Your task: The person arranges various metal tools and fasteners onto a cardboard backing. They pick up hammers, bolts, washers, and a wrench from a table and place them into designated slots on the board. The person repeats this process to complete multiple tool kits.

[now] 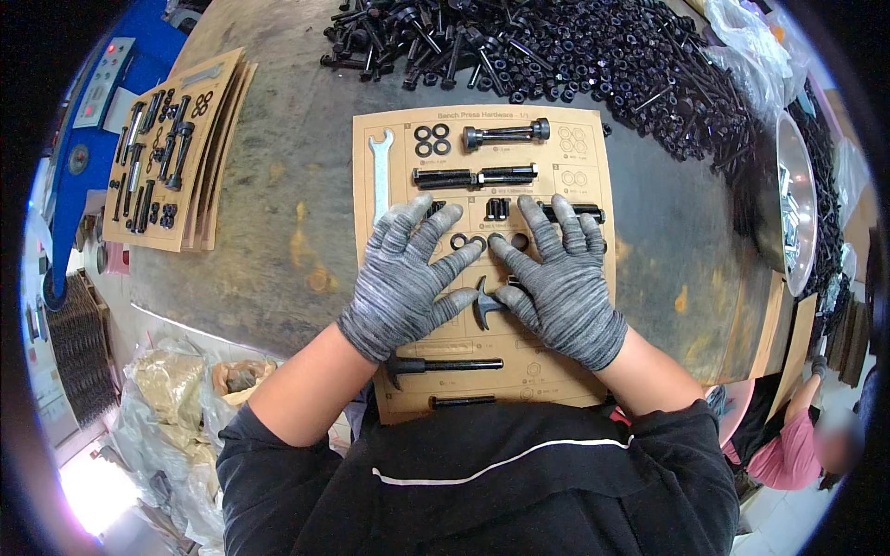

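A brown cardboard hardware sheet (565,380) lies before me. My left hand (399,278), in a grey striped glove, rests over its left half, fingers spread, covering some parts. My right hand (567,292), gloved alike, spreads over the right half. Between my index fingertips sits a row of black washers (459,242). Below them, near both thumbs, is a black curved hook-like part (484,304). A silver wrench (381,176), several black rings (424,148), and black bolts (505,135) occupy the sheet's upper part. Lower down are a black T-shaped piece (454,365) and a bolt (464,402).
Black bolts and nuts (556,56) form a large heap across the table's far right. A metal bowl (807,185) of silver parts stands at the right edge. Filled cardboard sheets (199,83) are stacked at left. A person in pink (783,459) is at lower right.
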The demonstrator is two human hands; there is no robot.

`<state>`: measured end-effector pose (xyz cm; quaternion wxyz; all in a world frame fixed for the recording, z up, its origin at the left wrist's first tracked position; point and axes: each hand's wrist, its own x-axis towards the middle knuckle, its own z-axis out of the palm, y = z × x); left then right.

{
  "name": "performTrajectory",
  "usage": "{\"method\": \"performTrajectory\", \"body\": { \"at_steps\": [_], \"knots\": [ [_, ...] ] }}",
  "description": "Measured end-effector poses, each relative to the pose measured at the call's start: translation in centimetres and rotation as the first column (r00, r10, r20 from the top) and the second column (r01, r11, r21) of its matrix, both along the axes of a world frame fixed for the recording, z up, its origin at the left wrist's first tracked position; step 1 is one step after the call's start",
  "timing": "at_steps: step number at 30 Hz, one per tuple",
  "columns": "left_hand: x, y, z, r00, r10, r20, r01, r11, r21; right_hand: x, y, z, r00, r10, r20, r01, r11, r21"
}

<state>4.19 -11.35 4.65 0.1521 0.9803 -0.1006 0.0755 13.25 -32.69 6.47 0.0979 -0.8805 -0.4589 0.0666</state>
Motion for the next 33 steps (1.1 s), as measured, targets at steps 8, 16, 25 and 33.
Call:
{"method": "performTrajectory", "body": {
  "at_steps": [8,16,25,33],
  "knots": [
    [0.2,-0.2,0.1,0.999,0.023,-0.037,-0.022,0.999,0.035,0.7,-1.1,0.8,0.997,-0.036,0.065,0.035,0.999,0.013],
    [0.1,0.3,0.9,0.999,0.017,0.030,-0.017,0.999,-0.028,1.1,-1.4,1.4,0.992,-0.089,0.091,0.082,0.994,0.072],
    [12.5,10.7,3.1,0.782,0.620,-0.055,-0.623,0.776,-0.098,9.8,2.3,5.2,0.973,-0.026,0.230,-0.032,0.969,0.244],
    [18.7,14.1,1.0,0.675,0.623,-0.394,-0.674,0.739,0.014,17.8,16.3,0.9,0.889,0.235,0.393,-0.176,0.968,-0.181]
  ]
}}
